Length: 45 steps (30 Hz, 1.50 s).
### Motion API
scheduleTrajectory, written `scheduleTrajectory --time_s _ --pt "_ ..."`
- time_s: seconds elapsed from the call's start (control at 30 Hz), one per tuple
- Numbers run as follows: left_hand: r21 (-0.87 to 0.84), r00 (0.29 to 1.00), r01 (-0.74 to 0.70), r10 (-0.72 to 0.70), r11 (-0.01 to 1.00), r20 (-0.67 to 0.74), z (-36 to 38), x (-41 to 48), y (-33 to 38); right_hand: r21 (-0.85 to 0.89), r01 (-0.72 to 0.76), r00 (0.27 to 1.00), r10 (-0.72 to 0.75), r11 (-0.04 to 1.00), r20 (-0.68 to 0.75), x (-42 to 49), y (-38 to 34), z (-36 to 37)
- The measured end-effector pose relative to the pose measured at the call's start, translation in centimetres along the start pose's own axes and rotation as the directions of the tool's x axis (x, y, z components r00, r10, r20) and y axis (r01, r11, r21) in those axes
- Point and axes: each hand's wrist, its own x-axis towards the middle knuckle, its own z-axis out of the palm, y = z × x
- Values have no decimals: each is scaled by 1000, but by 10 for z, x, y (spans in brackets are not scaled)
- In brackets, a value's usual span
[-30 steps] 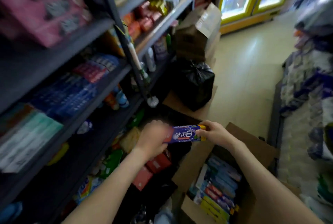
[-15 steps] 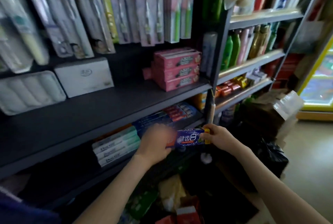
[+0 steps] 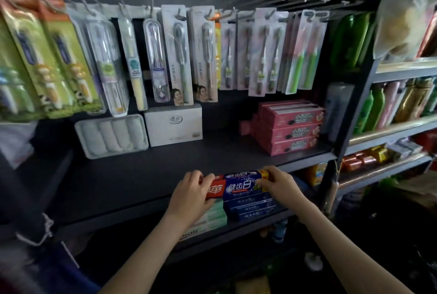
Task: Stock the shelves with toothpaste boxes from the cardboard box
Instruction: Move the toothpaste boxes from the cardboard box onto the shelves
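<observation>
I hold a blue and red toothpaste box (image 3: 236, 187) level, in front of the edge of the dark shelf (image 3: 146, 175). My left hand (image 3: 190, 195) grips its red left end and my right hand (image 3: 280, 184) grips its yellow-tipped right end. Just below it, on the lower shelf, lie stacked blue toothpaste boxes (image 3: 250, 207) and pale green ones (image 3: 212, 218), partly hidden by my hands. The cardboard box is out of view.
On the dark shelf stand a stack of pink boxes (image 3: 292, 126) at the right, a white box (image 3: 173, 124) and a pack of white rolls (image 3: 111, 134). Toothbrush packs (image 3: 179, 57) hang above. A black upright (image 3: 347, 109) borders shelves of bottles (image 3: 387, 107).
My view has swung up from the cardboard box on the floor to the shelves. Both hands have carried the toothpaste box up to the dark shelf's front edge.
</observation>
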Motion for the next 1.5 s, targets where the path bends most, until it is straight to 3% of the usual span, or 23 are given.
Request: scheduleTrajectory --time_s 0.3,0.63,0.87,1.17,1.37,1.5 --pt "-49 985 166 -162 985 66 9 41 -38 -120 172 985 -173 978 2 42 -17 21" --pt "-35 943 275 -262 961 206 43 113 -66 -254 187 982 -187 949 23 96 8 23" --pt "-122 947 278 -251 953 199 66 161 -67 -286 188 982 -184 940 42 130 13 29" --pt "-116 936 322 -297 940 190 73 177 -70 -250 201 979 -203 947 16 130 16 25" --pt "-58 955 297 -295 953 34 69 161 -48 -247 205 977 -212 947 -2 107 27 14" --pt "-190 995 93 -98 977 -15 74 131 34 -197 216 971 -231 956 -57 72 50 3"
